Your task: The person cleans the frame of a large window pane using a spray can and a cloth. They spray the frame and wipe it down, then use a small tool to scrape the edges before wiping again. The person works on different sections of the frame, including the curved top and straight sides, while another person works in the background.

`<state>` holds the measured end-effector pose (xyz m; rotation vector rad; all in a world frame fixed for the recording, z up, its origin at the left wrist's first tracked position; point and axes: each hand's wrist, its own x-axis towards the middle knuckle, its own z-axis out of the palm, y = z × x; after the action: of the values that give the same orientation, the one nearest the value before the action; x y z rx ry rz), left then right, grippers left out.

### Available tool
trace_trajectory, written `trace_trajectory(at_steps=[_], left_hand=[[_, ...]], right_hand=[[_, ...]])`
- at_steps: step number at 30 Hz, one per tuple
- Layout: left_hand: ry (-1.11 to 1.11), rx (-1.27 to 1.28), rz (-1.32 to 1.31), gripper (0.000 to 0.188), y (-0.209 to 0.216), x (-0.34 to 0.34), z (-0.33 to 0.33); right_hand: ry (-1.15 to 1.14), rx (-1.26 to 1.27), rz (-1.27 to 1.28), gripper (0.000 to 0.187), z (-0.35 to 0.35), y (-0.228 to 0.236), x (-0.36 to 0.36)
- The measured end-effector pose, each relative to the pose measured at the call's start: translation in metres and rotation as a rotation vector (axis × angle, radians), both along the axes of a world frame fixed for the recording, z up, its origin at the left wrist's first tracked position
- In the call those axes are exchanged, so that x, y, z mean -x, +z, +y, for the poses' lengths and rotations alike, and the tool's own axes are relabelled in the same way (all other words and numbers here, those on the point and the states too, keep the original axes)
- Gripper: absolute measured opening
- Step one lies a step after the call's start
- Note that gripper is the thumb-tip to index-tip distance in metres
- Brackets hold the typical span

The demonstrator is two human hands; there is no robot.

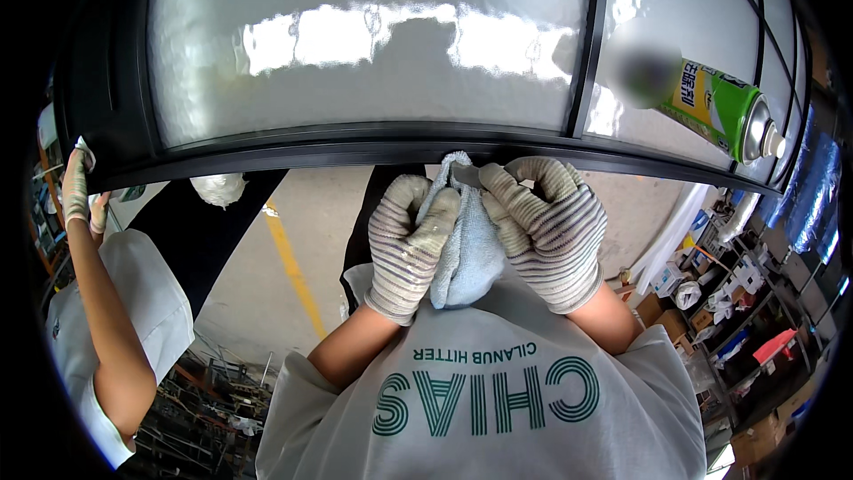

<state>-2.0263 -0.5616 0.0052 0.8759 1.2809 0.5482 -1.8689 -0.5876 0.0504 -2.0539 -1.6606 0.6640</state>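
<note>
Both my hands wear striped knit work gloves and are close together in front of my chest, beside the near edge of a black-framed panel [373, 144] with textured glass. My left hand [409, 244] is closed on a light blue-grey cloth [471, 253], which hangs down between my hands. My right hand [551, 227] pinches a thin, flat grey piece [466, 176] that looks like a blade. The cloth's upper part is folded around its tip, and the rest of the piece is hidden by my fingers.
A green spray can [720, 111] lies on the panel at the right. At the left, a co-worker's gloved hand [75, 187] presses a white cloth [85, 153] to the frame's corner. Cluttered shelves [737, 320] stand at the right; a yellow line [295, 271] marks the floor.
</note>
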Motion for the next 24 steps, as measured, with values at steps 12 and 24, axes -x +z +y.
trace_trajectory(at_steps=[12,24], left_hand=[[0.022,0.17,-0.113,0.02,0.0,-0.006,0.005],[-0.013,0.231,-0.22,0.024,-0.001,-0.021,0.0]], right_hand=[[-0.038,-0.011,-0.035,0.026,-0.002,-0.001,0.001],[-0.056,-0.01,-0.016,0.024,-0.011,0.002,-0.023]])
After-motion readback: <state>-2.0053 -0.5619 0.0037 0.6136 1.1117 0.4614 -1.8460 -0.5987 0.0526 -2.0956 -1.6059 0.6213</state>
